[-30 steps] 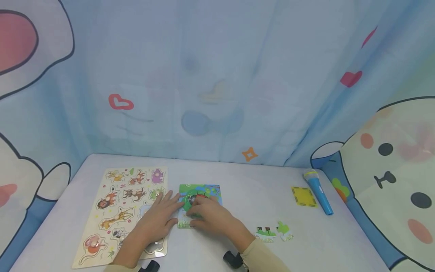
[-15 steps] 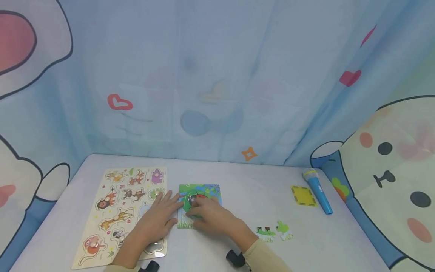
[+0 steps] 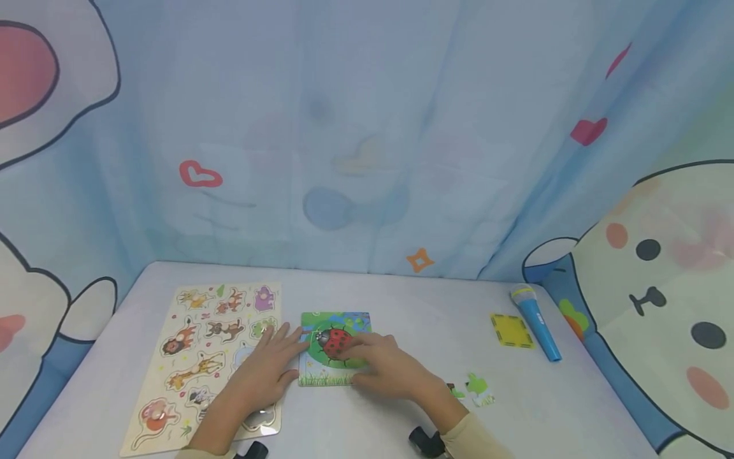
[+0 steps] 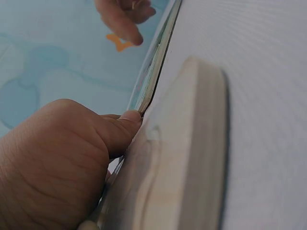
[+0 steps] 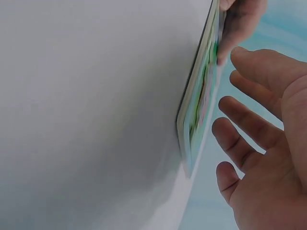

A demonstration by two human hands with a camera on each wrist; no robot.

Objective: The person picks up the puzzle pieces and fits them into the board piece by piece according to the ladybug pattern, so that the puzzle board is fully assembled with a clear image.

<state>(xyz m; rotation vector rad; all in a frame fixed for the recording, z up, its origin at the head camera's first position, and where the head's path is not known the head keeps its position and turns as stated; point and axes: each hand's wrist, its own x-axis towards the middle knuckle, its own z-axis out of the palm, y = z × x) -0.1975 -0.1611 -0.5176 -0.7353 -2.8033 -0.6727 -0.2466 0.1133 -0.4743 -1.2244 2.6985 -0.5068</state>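
Observation:
A square ladybug jigsaw puzzle (image 3: 309, 375) lies on the white table, its red ladybug picture in plain sight. My left hand (image 3: 266, 366) lies flat with fingers spread over the right side of a wooden animal peg board (image 3: 159, 364), its fingertips at the puzzle's left edge. In the left wrist view the thumb (image 4: 125, 125) presses by the puzzle's corner. Above the puzzle's right side is my right hand (image 3: 392, 370), which holds nothing. Its fingers (image 5: 240, 120) are loosely bent and apart from the puzzle in the right wrist view.
Two loose green jigsaw pieces lie to the right: one piece (image 3: 478, 387) shows whole, the other (image 3: 457, 391) is partly covered by my right wrist. Farther right are a yellow square frame (image 3: 512, 331) and a blue toy microphone (image 3: 539, 324). A printed curtain (image 3: 367, 127) hangs behind the table.
My right hand has moved right, from over the ladybug to the puzzle's right side, uncovering the picture. Its wrist now partly covers one loose piece. The left hand stays in place.

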